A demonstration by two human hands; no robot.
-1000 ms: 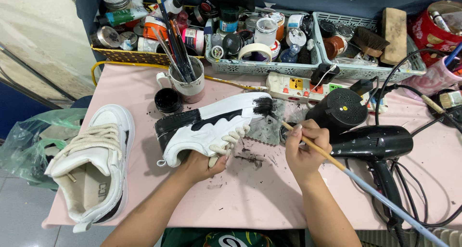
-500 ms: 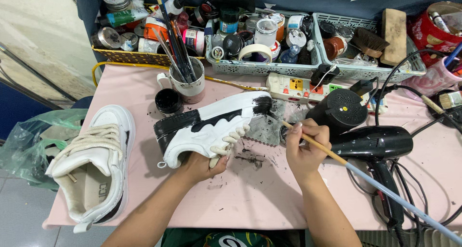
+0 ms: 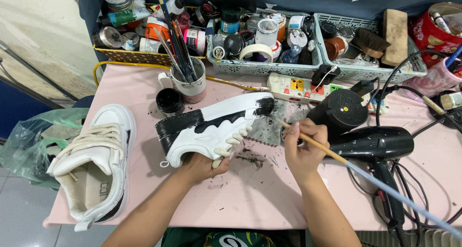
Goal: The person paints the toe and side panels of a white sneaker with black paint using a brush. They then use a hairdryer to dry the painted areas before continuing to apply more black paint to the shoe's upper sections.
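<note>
- Left hand point(image 3: 204, 164) closed under the tilted shoe point(image 3: 211, 126), mid-table, sole edge part black.
- Right hand point(image 3: 303, 148) pinched on a paintbrush point(image 3: 365, 172), bristle end just beside the toe.
- Bare pink table point(image 3: 260, 199) toward the near edge.
- Hairdryer point(image 3: 370, 143) close on the right.
- Second shoe point(image 3: 94, 163) overhanging the left edge.

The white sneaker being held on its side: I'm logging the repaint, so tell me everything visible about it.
The white low-top sneaker with black-painted sole edge lies on its side on the pink table, sole facing the camera. Glossy black paint covers the heel end, a wavy middle band and the toe tip; the rest looks like white leather. Cream laces hang below. The left hand grips it from underneath; the right hand holds a long wooden brush nearby.
</note>
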